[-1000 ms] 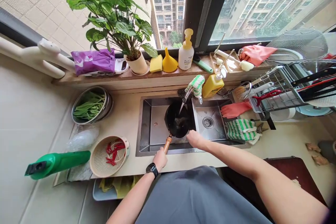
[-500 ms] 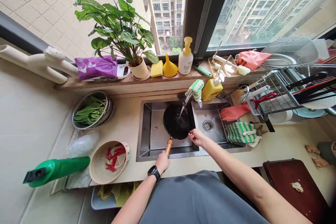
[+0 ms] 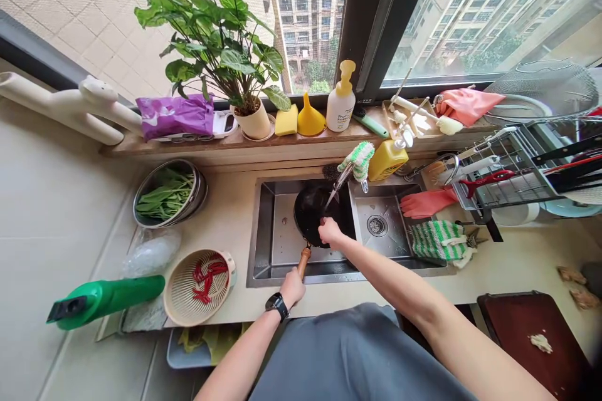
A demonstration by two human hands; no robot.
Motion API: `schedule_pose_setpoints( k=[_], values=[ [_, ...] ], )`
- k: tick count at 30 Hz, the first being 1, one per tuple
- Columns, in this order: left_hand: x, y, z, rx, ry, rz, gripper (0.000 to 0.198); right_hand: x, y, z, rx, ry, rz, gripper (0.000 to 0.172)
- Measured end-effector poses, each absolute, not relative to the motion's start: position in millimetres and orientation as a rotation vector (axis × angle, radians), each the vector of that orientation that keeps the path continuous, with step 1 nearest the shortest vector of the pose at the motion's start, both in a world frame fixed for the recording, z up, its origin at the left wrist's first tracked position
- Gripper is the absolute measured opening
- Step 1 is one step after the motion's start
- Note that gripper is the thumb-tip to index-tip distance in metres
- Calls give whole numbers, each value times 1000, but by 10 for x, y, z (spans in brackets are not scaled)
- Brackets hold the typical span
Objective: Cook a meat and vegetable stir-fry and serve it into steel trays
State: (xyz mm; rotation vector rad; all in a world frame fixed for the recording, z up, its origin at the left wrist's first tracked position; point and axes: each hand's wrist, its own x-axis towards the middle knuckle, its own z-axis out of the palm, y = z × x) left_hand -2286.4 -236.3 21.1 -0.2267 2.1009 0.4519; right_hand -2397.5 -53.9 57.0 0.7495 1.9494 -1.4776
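A black frying pan (image 3: 308,210) lies in the left basin of the steel sink (image 3: 278,244). Its wooden handle (image 3: 305,255) points toward me, and my left hand (image 3: 292,288), with a black watch at the wrist, is wrapped round it. My right hand (image 3: 330,232) is over the inside of the pan with its fingers curled closed; whatever they hold, if anything, is hidden. Water runs into the pan from the faucet (image 3: 343,177), which has a green-and-white striped cloth (image 3: 362,160) draped on it.
On the left stand a bowl of green leaves (image 3: 167,197), a colander (image 3: 181,301) with red chillies and a green bottle (image 3: 110,301). Right of the sink are a striped cloth (image 3: 435,241), a pink glove (image 3: 427,202), a dish rack (image 3: 512,163) and a cutting board (image 3: 522,326).
My right hand has moved left from the pan's right edge to over its inside. My left hand stays on the handle. The view has shifted slightly.
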Motion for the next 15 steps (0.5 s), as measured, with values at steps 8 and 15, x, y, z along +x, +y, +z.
schedule_pose_setpoints(
  k=[8,15],
  values=[
    [-22942,-2424,194,-269,2034,458,41,-23161,320,804,-204,2166,-832,49],
    [-22941,-2446,158,-271,1985,446,43,-23256,604,612,-375,2250,-138,70]
  ],
)
